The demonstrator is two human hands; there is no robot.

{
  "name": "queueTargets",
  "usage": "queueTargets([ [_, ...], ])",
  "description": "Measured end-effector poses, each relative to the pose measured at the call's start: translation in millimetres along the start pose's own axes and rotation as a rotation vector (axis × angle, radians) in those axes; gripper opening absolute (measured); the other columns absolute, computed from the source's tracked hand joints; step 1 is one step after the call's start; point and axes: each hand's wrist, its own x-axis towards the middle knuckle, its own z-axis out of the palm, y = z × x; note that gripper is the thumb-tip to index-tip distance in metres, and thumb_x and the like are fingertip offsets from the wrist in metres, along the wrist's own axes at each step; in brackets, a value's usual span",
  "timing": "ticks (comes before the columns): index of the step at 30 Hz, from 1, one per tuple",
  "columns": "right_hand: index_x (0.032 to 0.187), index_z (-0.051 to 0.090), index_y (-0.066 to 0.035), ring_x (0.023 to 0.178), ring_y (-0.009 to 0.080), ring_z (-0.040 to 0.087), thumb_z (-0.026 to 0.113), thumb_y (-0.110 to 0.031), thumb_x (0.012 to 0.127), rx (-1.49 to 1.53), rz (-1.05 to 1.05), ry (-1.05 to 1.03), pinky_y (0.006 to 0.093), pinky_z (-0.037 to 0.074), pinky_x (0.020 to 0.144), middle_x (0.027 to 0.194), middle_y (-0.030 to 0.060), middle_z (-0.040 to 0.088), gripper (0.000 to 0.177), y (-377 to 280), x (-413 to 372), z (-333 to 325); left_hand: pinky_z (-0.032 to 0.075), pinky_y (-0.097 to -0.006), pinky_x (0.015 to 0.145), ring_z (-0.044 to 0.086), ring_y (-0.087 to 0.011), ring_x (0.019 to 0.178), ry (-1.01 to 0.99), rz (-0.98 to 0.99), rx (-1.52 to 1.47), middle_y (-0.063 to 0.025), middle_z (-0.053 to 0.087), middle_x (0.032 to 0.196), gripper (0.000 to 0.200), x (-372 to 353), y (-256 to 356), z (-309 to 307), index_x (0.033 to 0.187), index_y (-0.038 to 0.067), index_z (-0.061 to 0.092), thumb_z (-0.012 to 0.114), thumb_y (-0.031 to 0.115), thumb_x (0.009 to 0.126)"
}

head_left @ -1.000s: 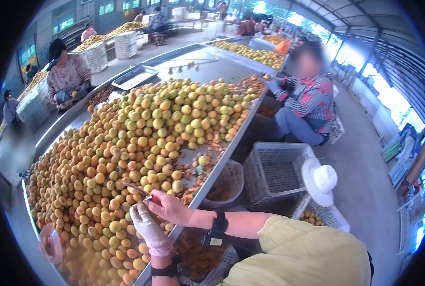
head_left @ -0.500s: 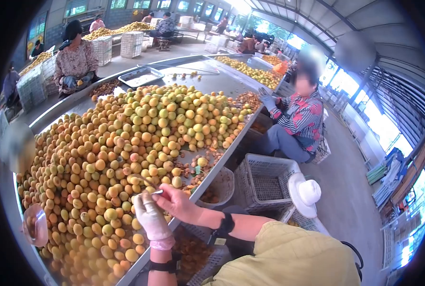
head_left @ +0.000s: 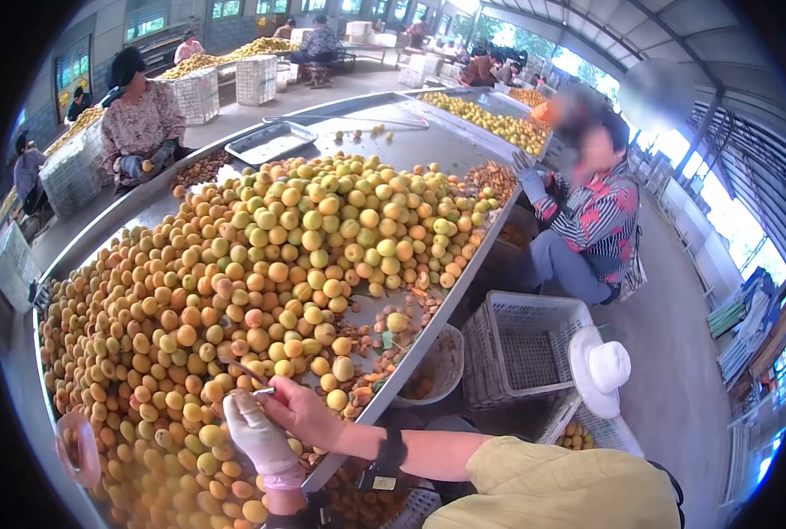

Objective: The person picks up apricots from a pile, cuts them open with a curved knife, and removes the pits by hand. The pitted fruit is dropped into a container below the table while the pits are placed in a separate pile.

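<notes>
A large heap of apricots (head_left: 234, 256) covers the metal-topped table, mostly yellow-orange with some green. My left hand (head_left: 258, 438), in a pale glove, is over the near side of the heap with its fingers curled closed; whatever is inside them is hidden. Right beside it, my bare right hand (head_left: 309, 416) is closed around a slim knife-like tool (head_left: 262, 391). Its bright metal part shows, and a thin dark end points toward the heap. Both hands nearly touch. Apricot halves and scraps (head_left: 371, 353) lie by the table's right edge.
A raised metal rim (head_left: 428, 331) runs along the table edge. Beside it stand a white basket (head_left: 441, 370) and a grey plastic crate (head_left: 534, 344), with a white hat (head_left: 600, 370) near. A co-worker in a striped, patterned top (head_left: 596, 216) sits across. A metal tray (head_left: 271, 144) lies farther back.
The view has shifted, so the table and crate appear moved. Both hands stay together over the heap, slightly lower and further left in view. The tool remains in my right hand.
</notes>
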Motion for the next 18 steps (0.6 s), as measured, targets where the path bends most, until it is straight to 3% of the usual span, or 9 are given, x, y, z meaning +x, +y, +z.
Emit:
queueTargets([
  [7, 0.101, 0.055, -0.003, 0.079, 0.0051, 0.051, 0.058, -0.039, 0.092, 0.488, 0.133, -0.004, 0.0200, 0.044, 0.069, 0.086, 0.0002, 0.059, 0.037, 16, -10, 14, 0.044, -0.0211, 0.058, 0.049, -0.0071, 0.064, 0.018, 0.089, 0.180, -0.0006, 0.053, 0.074, 0.025, -8, -8, 0, 0.086, 0.000, 0.051, 0.046, 0.021, 0.100],
  [10, 0.103, 0.055, -0.003, 0.080, 0.0067, 0.056, 0.057, -0.041, 0.092, 0.564, 0.162, 0.032, 0.0221, 0.048, 0.067, 0.089, 0.0022, 0.061, 0.039, 12, -13, 19, 0.042, -0.0221, 0.056, 0.046, -0.0073, 0.063, 0.035, 0.180, 0.373, -0.0008, 0.052, 0.070, 0.026, -11, -2, 0, 0.081, 0.001, 0.051, 0.048, 0.019, 0.100],
  [12, 0.103, 0.055, -0.004, 0.076, 0.0101, 0.060, 0.053, -0.046, 0.092, 0.762, 0.418, -0.083, 0.0247, 0.050, 0.060, 0.089, 0.0040, 0.062, 0.044, -9, -18, 11, 0.042, -0.0243, 0.056, 0.045, -0.0084, 0.063, 0.014, 0.230, 0.449, -0.0019, 0.050, 0.070, 0.023, -12, 2, -2, 0.080, -0.001, 0.050, 0.048, 0.014, 0.098],
  [13, 0.103, 0.055, -0.004, 0.076, 0.0101, 0.060, 0.053, -0.046, 0.092, 0.769, 0.420, -0.083, 0.0247, 0.050, 0.060, 0.089, 0.0040, 0.062, 0.044, -8, -18, 13, 0.041, -0.0266, 0.056, 0.044, -0.0095, 0.063, -0.002, 0.283, 0.518, -0.0030, 0.048, 0.070, 0.020, -11, 3, -5, 0.079, -0.002, 0.050, 0.049, 0.009, 0.096],
  [15, 0.103, 0.056, -0.004, 0.068, 0.0125, 0.061, 0.050, -0.054, 0.091, 0.863, 0.617, -0.220, 0.0256, 0.049, 0.051, 0.087, 0.0052, 0.062, 0.052, -1, -16, 16, 0.040, -0.0286, 0.055, 0.043, -0.0105, 0.063, -0.002, 0.270, 0.525, -0.0045, 0.046, 0.069, 0.020, -12, 5, -12, 0.077, -0.002, 0.049, 0.051, 0.008, 0.095],
  [17, 0.100, 0.057, -0.006, 0.062, 0.0120, 0.059, 0.050, -0.056, 0.090, 0.909, 0.670, -0.316, 0.0242, 0.046, 0.046, 0.081, 0.0040, 0.061, 0.051, 4, -16, 13, 0.038, -0.0247, 0.054, 0.042, -0.0082, 0.061, -0.075, 0.564, 0.788, -0.0001, 0.049, 0.071, 0.026, -13, 12, -20, 0.073, 0.000, 0.048, 0.050, 0.011, 0.097],
  [18, 0.096, 0.058, -0.008, 0.056, 0.0114, 0.056, 0.050, -0.058, 0.089, 0.951, 0.719, -0.409, 0.0228, 0.042, 0.042, 0.076, 0.0027, 0.060, 0.051, 5, -16, 13, 0.043, -0.0252, 0.058, 0.048, -0.0108, 0.066, -0.121, 0.630, 0.830, -0.0027, 0.054, 0.078, 0.021, -13, 15, -24, 0.084, -0.001, 0.054, 0.051, 0.015, 0.097],
])
